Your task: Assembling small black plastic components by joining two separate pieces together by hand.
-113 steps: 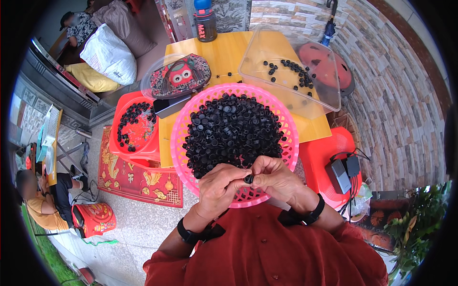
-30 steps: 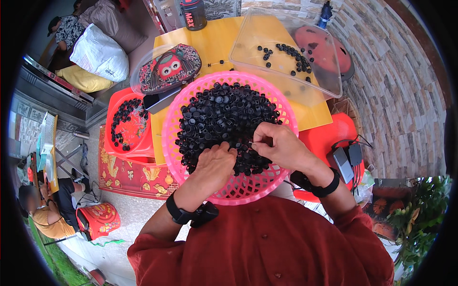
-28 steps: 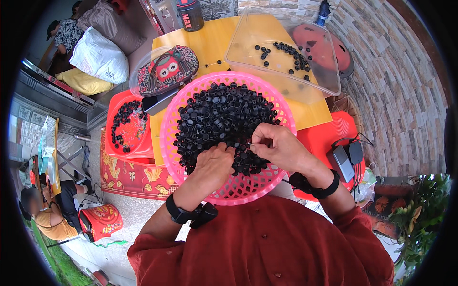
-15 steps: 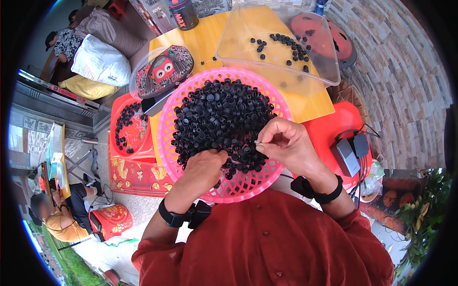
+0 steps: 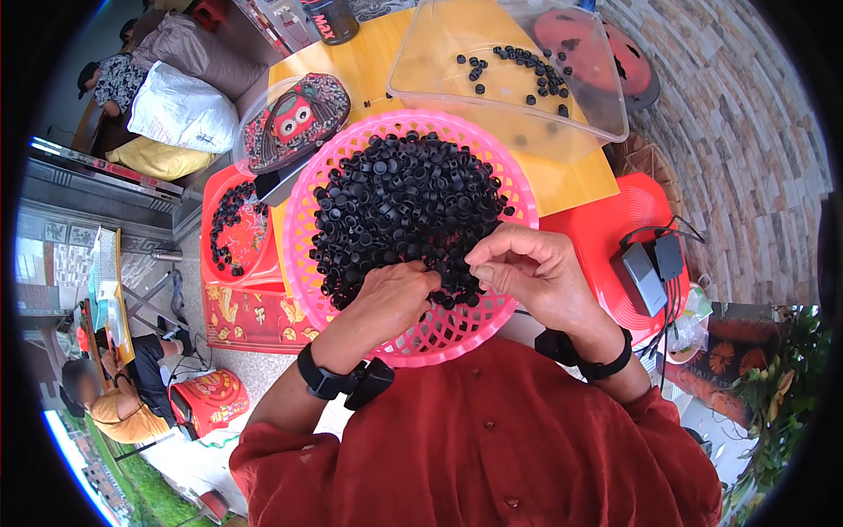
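Note:
A pink perforated plastic basket (image 5: 303,220) holds a heap of small black plastic caps (image 5: 395,198). My left hand (image 5: 391,294) rests at the near side of the heap. Its fingers are bunched and their tips sit among the caps, so what they grip is hidden. To its right, my right hand (image 5: 531,263) hovers over the basket's right side with thumb and index finger in a pinch. Anything between those fingertips is too small to make out. Between the hands, some red shows through a dip in the caps.
Beyond the basket, a clear plastic tray (image 5: 413,92) with several black caps lies on the yellow table (image 5: 386,48). An owl-patterned pouch (image 5: 294,123) sits at left, above a red stool (image 5: 215,189) bearing more caps. Another red stool (image 5: 606,215) at right carries black devices with cables (image 5: 654,272).
My left hand has shifted slightly right and up among the caps. The right thumb and index finger remain near each other; the light speck at their tips no longer shows. The view has shifted slightly.

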{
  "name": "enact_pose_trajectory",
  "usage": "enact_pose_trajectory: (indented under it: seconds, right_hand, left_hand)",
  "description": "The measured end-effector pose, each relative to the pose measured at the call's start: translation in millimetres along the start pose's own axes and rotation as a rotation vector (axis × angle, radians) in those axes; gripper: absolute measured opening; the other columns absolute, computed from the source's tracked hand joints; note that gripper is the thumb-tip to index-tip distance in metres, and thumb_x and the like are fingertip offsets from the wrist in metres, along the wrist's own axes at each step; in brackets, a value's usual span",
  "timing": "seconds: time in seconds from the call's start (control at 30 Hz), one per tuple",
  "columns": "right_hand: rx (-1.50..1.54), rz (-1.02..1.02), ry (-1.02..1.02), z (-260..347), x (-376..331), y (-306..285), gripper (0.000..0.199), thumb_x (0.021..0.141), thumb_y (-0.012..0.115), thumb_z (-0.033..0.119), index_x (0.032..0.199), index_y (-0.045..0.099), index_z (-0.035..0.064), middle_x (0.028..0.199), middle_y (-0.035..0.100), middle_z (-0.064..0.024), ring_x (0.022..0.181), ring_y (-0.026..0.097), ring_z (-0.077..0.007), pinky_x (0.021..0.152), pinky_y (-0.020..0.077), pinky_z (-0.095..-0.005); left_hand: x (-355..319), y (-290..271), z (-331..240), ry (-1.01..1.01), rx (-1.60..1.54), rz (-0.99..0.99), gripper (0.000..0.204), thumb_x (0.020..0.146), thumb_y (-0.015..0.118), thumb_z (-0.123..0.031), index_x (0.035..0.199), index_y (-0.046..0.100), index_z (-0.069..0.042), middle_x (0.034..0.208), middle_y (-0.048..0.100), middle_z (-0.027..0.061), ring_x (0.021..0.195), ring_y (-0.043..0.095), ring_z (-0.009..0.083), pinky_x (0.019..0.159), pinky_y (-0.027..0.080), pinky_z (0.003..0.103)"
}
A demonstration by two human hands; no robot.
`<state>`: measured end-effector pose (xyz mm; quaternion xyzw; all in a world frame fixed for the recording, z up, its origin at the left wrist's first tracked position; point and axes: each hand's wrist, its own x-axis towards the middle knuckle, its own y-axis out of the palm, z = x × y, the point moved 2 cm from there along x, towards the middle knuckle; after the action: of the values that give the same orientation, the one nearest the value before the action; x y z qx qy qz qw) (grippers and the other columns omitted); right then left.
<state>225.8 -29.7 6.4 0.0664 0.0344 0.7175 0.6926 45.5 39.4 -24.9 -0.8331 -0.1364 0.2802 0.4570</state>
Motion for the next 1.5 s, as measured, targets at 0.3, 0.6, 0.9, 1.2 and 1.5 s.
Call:
enact_pose_trajectory:
  seconds: [0.3,0.6,0.9,1.2,1.5]
  right_hand:
    - [0.089,-0.113,0.012,-2.5,-5.5,-1.9,0.015,0.086,0.056,-0.005,0.099,0.061,0.0005,0.089,0.063,-0.0036,0.079,0.059,-0.0078,0.068,0.0495,-0.0216]
    - [0.101,-0.079,0.035,-3.0,-7.4,2.5,0.015,0.086,0.055,-0.005,0.099,0.061,0.0004,0.091,0.063,-0.0040,0.080,0.059,-0.0085,0.069,0.0494,-0.0224]
    - [0.047,-0.091,0.025,-7.8,-5.6,8.4,0.015,0.084,0.060,-0.003,0.098,0.062,0.0007,0.086,0.064,-0.0029,0.077,0.059,-0.0066,0.067,0.0489,-0.0209]
    - [-0.026,-0.065,-0.010,-7.9,-5.5,13.2,0.012,0.083,0.062,-0.003,0.094,0.062,0.0005,0.082,0.062,-0.0023,0.072,0.058,-0.0053,0.063,0.0484,-0.0202]
    - [0.186,-0.112,0.059,-15.9,-2.7,9.3,0.009,0.084,0.062,-0.001,0.093,0.061,0.0011,0.084,0.062,-0.0028,0.076,0.059,-0.0070,0.065,0.0486,-0.0205]
  left_hand:
    - [3.9,-13.0,4.7,-0.065,0.180,-0.071,0.023,0.070,0.065,-0.005,0.092,0.064,-0.009,0.086,0.058,0.0090,0.085,0.060,0.0300,0.066,0.049,0.041]
    - [-12.7,-25.2,12.9,-0.095,0.108,-0.191,0.026,0.069,0.067,-0.002,0.093,0.057,-0.006,0.084,0.051,0.0084,0.081,0.057,0.0288,0.066,0.046,0.040]
    - [-7.0,-9.6,11.3,0.120,0.037,-0.197,0.028,0.067,0.066,-0.003,0.092,0.055,-0.006,0.081,0.053,0.0076,0.081,0.054,0.0268,0.072,0.045,0.038]
    - [2.1,1.5,11.9,0.150,0.293,-0.110,0.016,0.062,0.070,-0.009,0.078,0.066,-0.009,0.084,0.054,0.0042,0.086,0.051,0.0228,0.073,0.041,0.035]
    - [-12.2,-27.7,13.7,-0.141,-0.761,-0.102,0.009,0.079,0.067,-0.007,0.082,0.059,-0.003,0.081,0.061,0.0049,0.068,0.061,0.0133,0.060,0.048,0.027]
